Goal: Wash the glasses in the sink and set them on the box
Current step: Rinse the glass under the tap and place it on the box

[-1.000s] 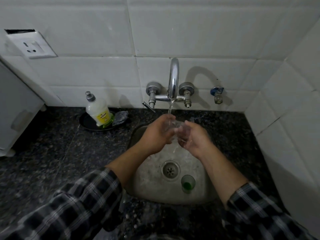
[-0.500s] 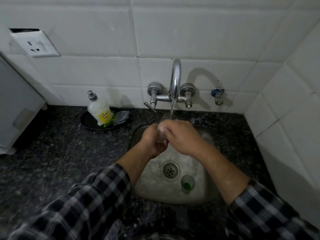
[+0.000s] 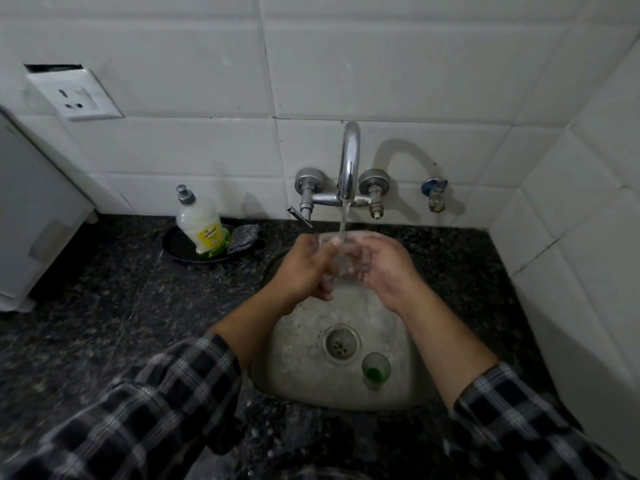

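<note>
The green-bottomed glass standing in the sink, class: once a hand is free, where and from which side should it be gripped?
Grip the green-bottomed glass around its side wall, coming down from above. It stands upright, mouth up, right of the drain, apart from both hands, so its wall is open all round. The right hand is probably nearer.
</note>
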